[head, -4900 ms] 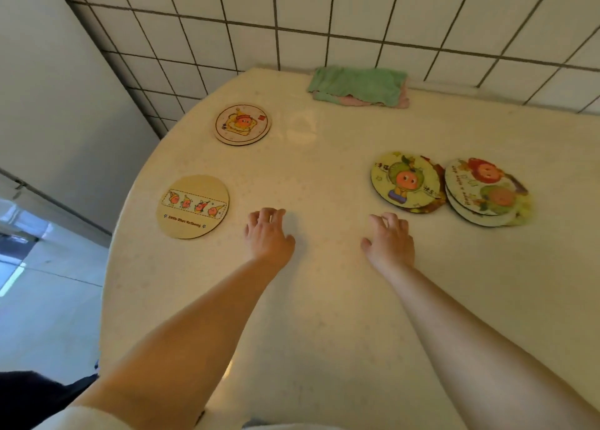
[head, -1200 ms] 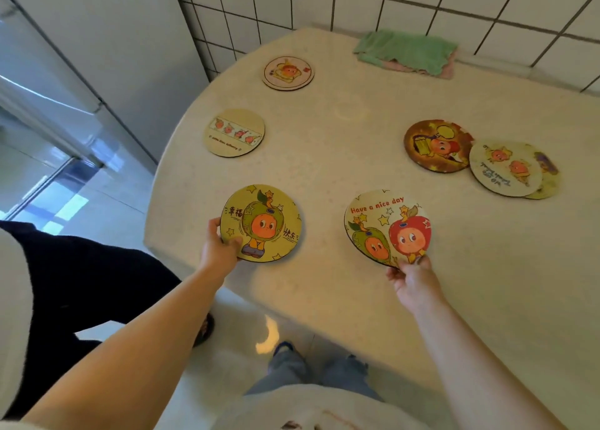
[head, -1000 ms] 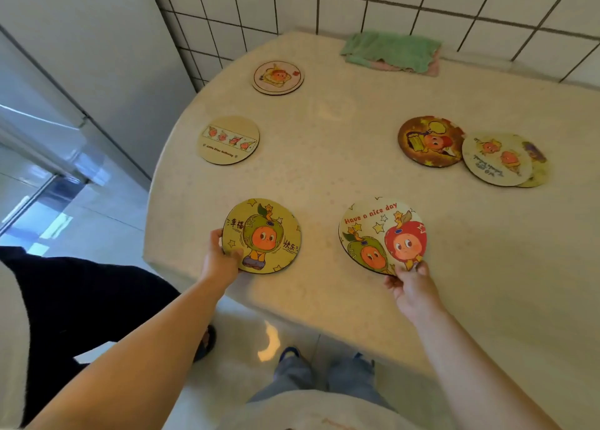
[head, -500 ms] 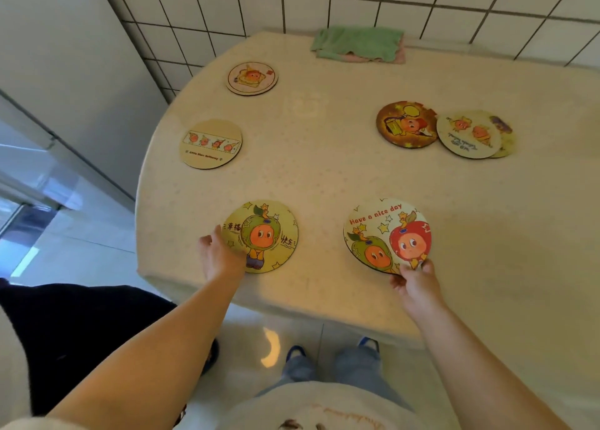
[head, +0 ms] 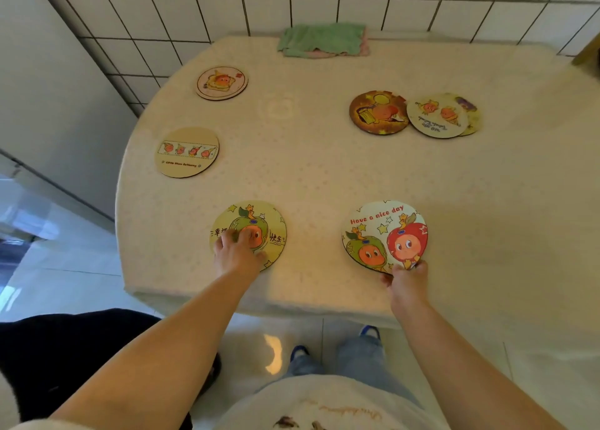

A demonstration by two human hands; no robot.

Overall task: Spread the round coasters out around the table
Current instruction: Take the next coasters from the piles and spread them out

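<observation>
Several round picture coasters lie on the cream table (head: 324,176). My left hand (head: 235,251) rests flat on a yellow coaster with a green-hooded figure (head: 263,221) near the front edge. My right hand (head: 407,278) pinches the near rim of the "Have a nice day" coaster (head: 384,234), which lies beside it to the right. A tan coaster (head: 187,152) and a pale coaster (head: 222,82) lie along the left side. At the back right, a brown coaster (head: 376,113) touches a pale one (head: 436,116) that overlaps another beneath it (head: 470,114).
A folded green cloth (head: 321,40) lies at the table's far edge against the tiled wall (head: 324,4). A grey cabinet side (head: 48,72) stands to the left. My feet and the shiny floor (head: 276,342) show below the table's front edge.
Both coasters came from the back-right pile to the front of the table. My left hand has slid from its coaster's rim onto its top. The camera has shifted.
</observation>
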